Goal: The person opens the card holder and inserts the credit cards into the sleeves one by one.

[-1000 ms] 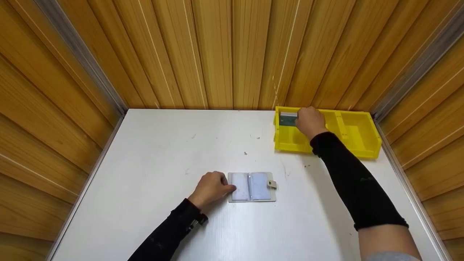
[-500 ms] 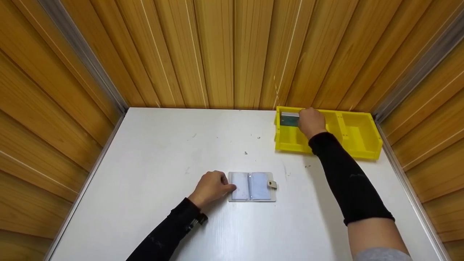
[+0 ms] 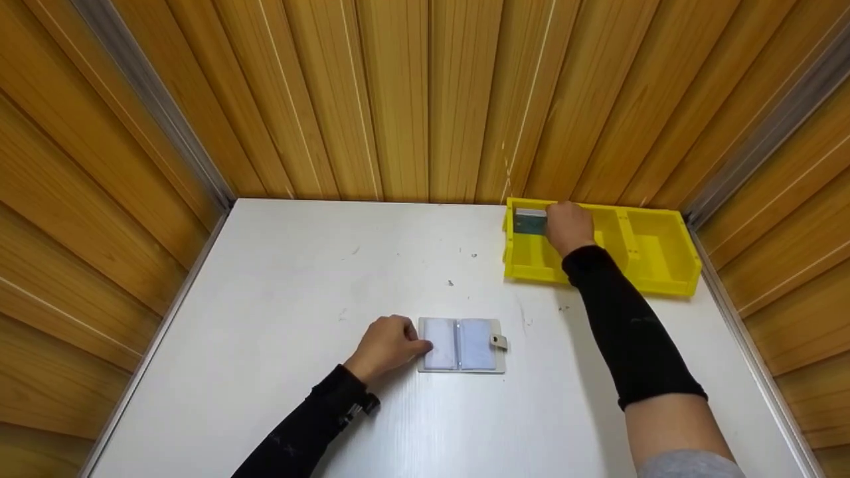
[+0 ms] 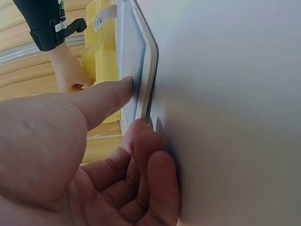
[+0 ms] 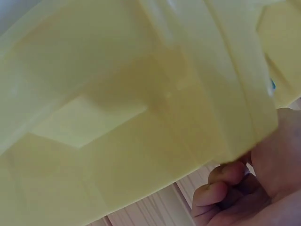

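An open card holder (image 3: 476, 344) with clear sleeves and a snap tab lies flat on the white table (image 3: 292, 292). My left hand (image 3: 388, 343) pinches its left edge. In the left wrist view the thumb (image 4: 115, 92) presses on the sleeve while curled fingers (image 4: 157, 155) sit at the cover's edge. My right hand (image 3: 569, 226) reaches into the left part of a yellow divided bin (image 3: 657, 287), beside a dark green card (image 3: 529, 224). In the right wrist view its fingers (image 5: 225, 174) are curled behind the bin wall; I cannot tell whether they grip a card.
The bin stands at the back right, close to the wood-look back wall (image 3: 398, 99). A divider (image 3: 626, 232) splits off its right compartment. Metal strips (image 3: 159, 99) run along the corners of the walls. Small dark specks mark the tabletop.
The right forearm has shifted a little to the left, while the right hand has stayed in the bin by the green card. The left hand and card holder look the same.
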### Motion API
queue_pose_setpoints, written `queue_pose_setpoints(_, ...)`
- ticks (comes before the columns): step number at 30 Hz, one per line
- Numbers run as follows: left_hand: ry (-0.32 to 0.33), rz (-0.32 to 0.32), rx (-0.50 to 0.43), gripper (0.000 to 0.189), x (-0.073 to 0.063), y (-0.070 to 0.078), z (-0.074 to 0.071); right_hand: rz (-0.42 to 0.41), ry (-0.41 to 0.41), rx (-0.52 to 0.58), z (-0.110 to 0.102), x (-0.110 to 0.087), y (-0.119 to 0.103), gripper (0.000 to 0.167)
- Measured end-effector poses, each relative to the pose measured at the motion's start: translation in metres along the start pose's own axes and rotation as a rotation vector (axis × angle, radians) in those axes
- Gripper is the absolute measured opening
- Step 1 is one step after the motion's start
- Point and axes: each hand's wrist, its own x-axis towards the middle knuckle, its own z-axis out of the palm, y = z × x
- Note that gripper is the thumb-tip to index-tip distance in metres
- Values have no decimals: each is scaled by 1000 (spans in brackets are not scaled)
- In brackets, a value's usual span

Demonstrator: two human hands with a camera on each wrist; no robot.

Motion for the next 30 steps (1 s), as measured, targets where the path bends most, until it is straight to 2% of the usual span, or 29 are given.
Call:
queue_pose_setpoints(13,-2,-13,-16,32,-3,1,0,-3,3,-69,5,2,-2,17)
queue_pose_setpoints(22,10,-7,-15,31,-3,-2,1,22,9,-63,7,5,-2,20)
queue_pose_setpoints(30,4,-20,-13,33,-7,-4,-1,7,37,-49,5,2,-8,22)
